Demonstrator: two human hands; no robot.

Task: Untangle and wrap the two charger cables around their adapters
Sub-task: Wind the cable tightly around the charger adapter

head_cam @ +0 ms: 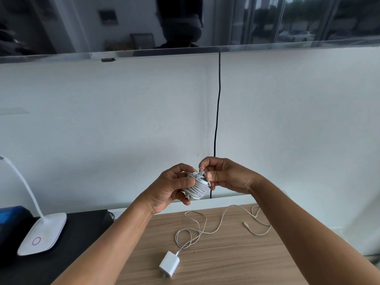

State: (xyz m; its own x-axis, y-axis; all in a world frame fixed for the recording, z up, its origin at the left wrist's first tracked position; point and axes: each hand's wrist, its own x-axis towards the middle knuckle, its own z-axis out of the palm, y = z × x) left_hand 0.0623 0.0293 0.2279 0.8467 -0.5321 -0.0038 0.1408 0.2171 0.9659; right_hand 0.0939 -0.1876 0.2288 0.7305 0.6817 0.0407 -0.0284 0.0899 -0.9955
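A: From the head view, where is the first charger?

B: Held up in front of the white wall [102,120], above the far edge of the wooden table [236,264]. It is a wound charger [196,187]: white cord lies in tight, close turns round the adapter, making a plump bundle, and the adapter body is almost wholly hidden under the turns.

A: And the grip?

B: The left hand [171,187] grasps the bundle from its left side, thumb across the front and fingers curled behind. The right hand [226,175] pinches the top right of the same bundle, with thumb and fingertips closed on the last stretch of cord, where a small loop stands up.

A: The other charger?

B: It lies flat on the table, below the hands. Its white adapter [169,263] is a small rounded block nearest the camera, with two metal prongs pointing toward the near edge. The loose cable [202,227] leaves its far end, makes a few slack loops, then trails right in a long wave. The connector tip [245,224] rests on the wood, well apart from the adapter. Nothing touches it.

A: Anything else?

B: A white desk lamp [44,231] with a red ring on its base stands on a black surface [86,233] to the left, and a black cord [217,120] hangs down the wall behind the hands.
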